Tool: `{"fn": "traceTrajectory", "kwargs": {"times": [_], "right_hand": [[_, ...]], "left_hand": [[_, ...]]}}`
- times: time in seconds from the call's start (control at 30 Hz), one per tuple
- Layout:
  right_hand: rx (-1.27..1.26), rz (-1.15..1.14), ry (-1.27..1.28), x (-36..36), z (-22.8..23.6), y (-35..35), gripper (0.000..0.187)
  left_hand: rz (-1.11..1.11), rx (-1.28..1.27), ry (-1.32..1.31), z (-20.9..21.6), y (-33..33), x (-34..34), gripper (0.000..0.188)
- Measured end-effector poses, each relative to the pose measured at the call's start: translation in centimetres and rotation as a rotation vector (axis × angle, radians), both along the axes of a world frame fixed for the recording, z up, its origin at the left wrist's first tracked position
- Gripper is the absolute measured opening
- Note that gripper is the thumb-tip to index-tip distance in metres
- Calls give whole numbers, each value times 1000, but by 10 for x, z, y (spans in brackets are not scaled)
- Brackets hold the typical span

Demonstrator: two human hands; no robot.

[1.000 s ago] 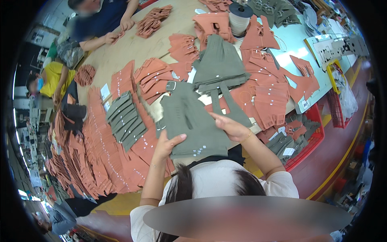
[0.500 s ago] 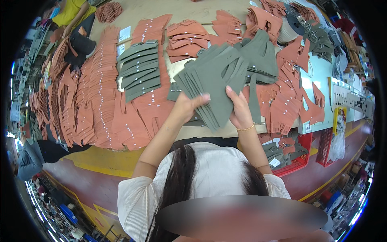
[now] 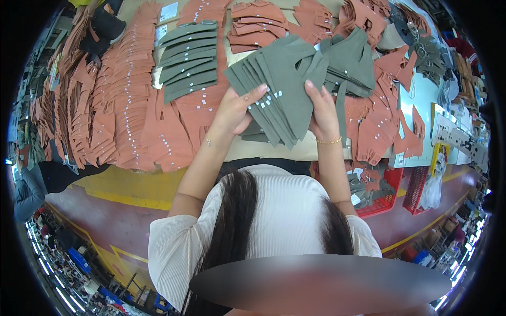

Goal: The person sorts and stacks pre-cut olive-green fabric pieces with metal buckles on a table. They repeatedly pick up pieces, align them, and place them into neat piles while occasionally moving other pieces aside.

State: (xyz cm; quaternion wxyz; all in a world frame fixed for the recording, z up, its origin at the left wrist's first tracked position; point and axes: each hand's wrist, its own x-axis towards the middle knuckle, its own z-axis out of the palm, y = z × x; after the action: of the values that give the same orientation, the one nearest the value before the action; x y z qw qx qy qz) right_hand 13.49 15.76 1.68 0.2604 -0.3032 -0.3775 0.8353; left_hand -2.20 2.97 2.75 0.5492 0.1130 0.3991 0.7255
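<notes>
Tan table [image 3: 316, 152] in workshop, red floor [image 3: 132, 221]. Rust pieces [image 3: 126, 105] fanned left, red bins [image 3: 385, 195] right. Left hand [image 3: 232, 113], right hand [image 3: 322, 113] both gripping olive stack [image 3: 279, 84] above table edge.

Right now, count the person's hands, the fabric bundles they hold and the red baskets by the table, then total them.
Hands, left hand and right hand: 2
Olive-green fabric bundle, held by both: 1
Red baskets: 2
Total: 5

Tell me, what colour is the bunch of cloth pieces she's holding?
The cloth pieces are olive green, with small white tags; the head view shows it.
</notes>
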Motion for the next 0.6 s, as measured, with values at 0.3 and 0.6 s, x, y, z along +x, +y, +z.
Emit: {"fn": "traceTrajectory", "kwargs": {"times": [0.3,0.6], "right_hand": [[63,-50,-77,-13,10,9,35],[207,-82,-82,-30,13,14,32]], "left_hand": [[50,-21,-140,6,3,-8,45],[43,48,-182,6,8,-15,46]]}}
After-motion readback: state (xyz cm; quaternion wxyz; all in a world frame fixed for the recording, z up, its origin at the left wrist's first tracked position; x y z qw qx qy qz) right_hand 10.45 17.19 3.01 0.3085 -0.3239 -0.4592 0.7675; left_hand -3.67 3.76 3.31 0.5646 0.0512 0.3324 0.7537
